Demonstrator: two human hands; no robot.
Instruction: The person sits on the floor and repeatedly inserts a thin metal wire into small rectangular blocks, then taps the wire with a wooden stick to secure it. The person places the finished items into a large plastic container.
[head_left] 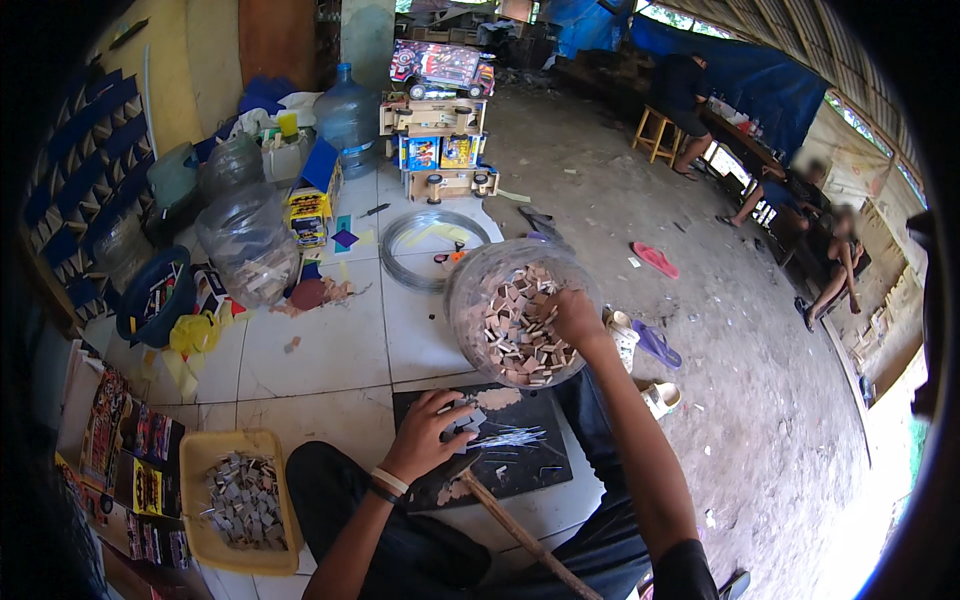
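Observation:
My left hand rests with fingers spread over small grey square pieces on a black board. Beside them on the board lies a bundle of thin silvery wire lengths. My right hand reaches into a clear plastic tub of small brown and pale wooden pieces. Its fingers curl down among the pieces, and what they grip is hidden. A hammer with a wooden handle leans by my legs, its head at the board's near edge.
At left stands a yellow basin with grey pieces. Beyond the tub lie a wire coil and stacked wooden toy trucks. Clear jugs and a blue basin are at far left. Sandals lie rightward; people sit far right.

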